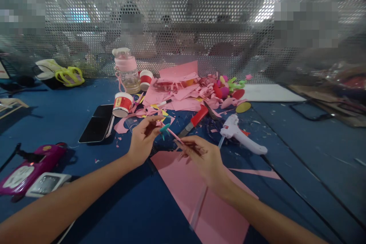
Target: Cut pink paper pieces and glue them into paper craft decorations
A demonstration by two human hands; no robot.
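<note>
My left hand (145,137) is closed in a pinch at the upper end of a thin pink stick (175,134). Small teal pieces (165,129), leaf-like in shape, sit on the stick beside the left fingertips. Lower down, the fingers of my right hand (203,156) are closed around its other end. A pink paper sheet (185,175) lies below my right hand. To the right stands a white glue gun (243,135) with a clear glue stick (199,206) in line behind it. A knife with a red handle (199,116) lies just beyond my hands.
Pink paper scraps (177,95) are heaped at the back, with colourful pieces (228,85) beside them. A water bottle (127,70), paper cups (122,104) and a phone (97,124) stand or lie leftward. A purple toy-like object (34,169) sits far left. A perforated metal screen (183,23) closes the back.
</note>
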